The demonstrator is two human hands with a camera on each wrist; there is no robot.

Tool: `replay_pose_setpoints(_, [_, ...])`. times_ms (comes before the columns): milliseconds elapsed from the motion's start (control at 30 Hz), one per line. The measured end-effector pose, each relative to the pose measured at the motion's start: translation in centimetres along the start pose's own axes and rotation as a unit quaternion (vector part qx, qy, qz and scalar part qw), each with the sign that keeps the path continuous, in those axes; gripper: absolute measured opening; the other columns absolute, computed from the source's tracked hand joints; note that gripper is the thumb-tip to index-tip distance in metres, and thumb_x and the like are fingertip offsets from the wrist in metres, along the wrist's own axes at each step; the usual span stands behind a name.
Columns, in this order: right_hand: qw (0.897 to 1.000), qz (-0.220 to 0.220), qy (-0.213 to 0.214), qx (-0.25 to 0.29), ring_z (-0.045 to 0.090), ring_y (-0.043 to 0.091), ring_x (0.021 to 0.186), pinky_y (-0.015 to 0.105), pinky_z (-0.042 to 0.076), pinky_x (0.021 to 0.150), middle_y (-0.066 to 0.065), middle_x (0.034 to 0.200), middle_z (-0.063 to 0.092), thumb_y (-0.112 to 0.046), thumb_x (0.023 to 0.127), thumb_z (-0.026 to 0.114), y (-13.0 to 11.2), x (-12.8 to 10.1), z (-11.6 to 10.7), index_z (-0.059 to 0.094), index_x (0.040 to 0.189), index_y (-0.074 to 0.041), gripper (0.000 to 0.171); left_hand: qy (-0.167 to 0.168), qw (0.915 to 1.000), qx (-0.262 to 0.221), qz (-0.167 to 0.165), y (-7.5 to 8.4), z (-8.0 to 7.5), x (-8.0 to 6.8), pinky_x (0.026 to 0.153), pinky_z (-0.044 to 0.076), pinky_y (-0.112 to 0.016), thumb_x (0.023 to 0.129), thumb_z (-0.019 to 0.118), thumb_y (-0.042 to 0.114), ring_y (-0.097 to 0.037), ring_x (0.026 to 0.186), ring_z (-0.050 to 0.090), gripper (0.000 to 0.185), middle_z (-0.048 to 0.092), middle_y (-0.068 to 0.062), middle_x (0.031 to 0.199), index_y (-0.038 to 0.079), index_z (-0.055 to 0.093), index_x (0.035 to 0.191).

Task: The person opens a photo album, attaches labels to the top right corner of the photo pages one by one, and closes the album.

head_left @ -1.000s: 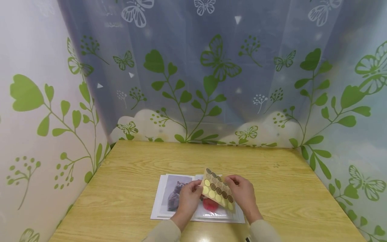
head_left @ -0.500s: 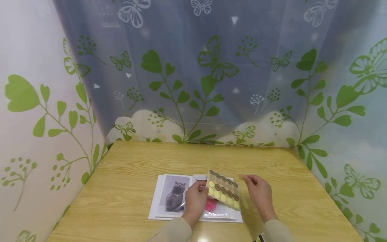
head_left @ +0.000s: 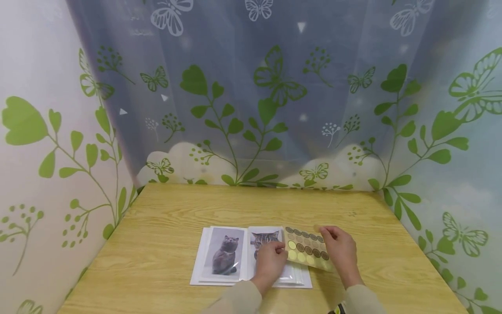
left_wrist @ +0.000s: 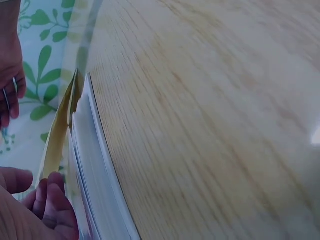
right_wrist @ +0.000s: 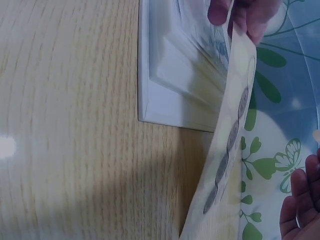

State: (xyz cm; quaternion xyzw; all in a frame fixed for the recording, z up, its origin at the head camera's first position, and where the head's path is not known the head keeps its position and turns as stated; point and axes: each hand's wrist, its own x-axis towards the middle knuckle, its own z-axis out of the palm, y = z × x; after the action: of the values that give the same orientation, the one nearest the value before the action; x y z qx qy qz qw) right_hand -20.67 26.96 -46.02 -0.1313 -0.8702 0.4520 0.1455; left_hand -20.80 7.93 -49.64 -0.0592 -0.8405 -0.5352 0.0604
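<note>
My left hand (head_left: 270, 264) pinches the left edge of a sheet of round stickers (head_left: 307, 247), with rows of gold and dark circles. The sheet is held up at a tilt over the right side of an open photo album (head_left: 196, 266). My right hand (head_left: 342, 250) is beside the sheet's right end and pinches a small round gold sticker (head_left: 317, 227) between thumb and fingertip. In the right wrist view the sheet (right_wrist: 227, 140) hangs edge-on from the left fingers (right_wrist: 250, 17). The left hand hides part of a tabby cat photo (head_left: 263, 237).
A grey cat photo (head_left: 226, 253) fills the album's left page. The album lies on a wood-grain table (head_left: 157, 244). A printed curtain (head_left: 235, 87) with leaves and butterflies closes off the back and both sides.
The right hand has drawn away from the sheet to the right with the sticker. The left hand and sheet have moved right, uncovering the tabby photo; a red spot on that page is now hidden.
</note>
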Motion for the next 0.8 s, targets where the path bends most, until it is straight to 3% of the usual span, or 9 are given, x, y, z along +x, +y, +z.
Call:
replay_pose_setpoints(133, [1.0, 0.012, -0.01, 0.007, 0.057, 0.021, 0.084, 0.03, 0.048, 0.066, 0.013, 0.104, 0.069, -0.036, 0.1, 0.059, -0.1, -0.1, 0.0, 0.07, 0.114, -0.004, 0.037, -0.04, 0.9991, -0.011, 0.003, 0.9, 0.6, -0.1, 0.069, 0.053, -0.026, 0.083, 0.069, 0.001, -0.012, 0.077, 0.061, 0.023, 0.068, -0.002, 0.082, -0.002, 0.073, 0.105])
replay_pose_setpoints(300, [1.0, 0.012, -0.012, 0.005, 0.057, 0.019, 0.081, 0.029, 0.048, 0.066, 0.013, 0.1, 0.068, -0.035, 0.1, 0.059, -0.2, -0.2, 0.2, 0.071, 0.113, -0.003, 0.036, -0.091, 0.9942, -0.038, 0.044, 1.6, 1.5, 0.1, 0.077, 0.055, -0.027, 0.081, 0.068, -0.005, -0.018, 0.08, 0.065, 0.026, 0.07, -0.008, 0.085, -0.009, 0.07, 0.107])
replay_pose_setpoints(500, [1.0, 0.003, -0.006, -0.006, 0.058, 0.021, 0.084, 0.03, 0.045, 0.069, 0.008, 0.094, 0.069, -0.031, 0.099, 0.061, -0.3, -0.1, 0.9, 0.072, 0.109, -0.003, 0.032, -0.099, 0.991, -0.026, 0.087, 1.0, 1.1, 0.4, 0.072, 0.053, -0.023, 0.082, 0.069, -0.003, -0.016, 0.076, 0.067, 0.023, 0.072, -0.009, 0.084, -0.007, 0.07, 0.105])
replay_pose_setpoints(667, [1.0, 0.017, -0.021, -0.015, 0.058, 0.021, 0.083, 0.033, 0.043, 0.069, 0.008, 0.096, 0.068, -0.033, 0.099, 0.06, -0.5, -0.1, 1.5, 0.071, 0.111, -0.005, 0.033, -0.096, 0.9912, -0.005, 0.091, 0.0, -0.2, 0.7, 0.07, 0.053, -0.023, 0.084, 0.072, 0.005, -0.014, 0.075, 0.066, 0.024, 0.07, -0.006, 0.085, -0.003, 0.07, 0.107])
replay_pose_setpoints(800, [1.0, -0.006, -0.02, -0.017, 0.058, 0.019, 0.079, 0.031, 0.045, 0.068, 0.008, 0.094, 0.069, -0.029, 0.098, 0.062, -0.5, -0.2, 2.2, 0.072, 0.109, -0.003, 0.03, -0.095, 0.9914, 0.032, 0.083, -0.7, -1.7, 1.0, 0.077, 0.055, -0.031, 0.086, 0.071, 0.011, -0.019, 0.083, 0.066, 0.028, 0.07, -0.007, 0.091, -0.001, 0.07, 0.111])
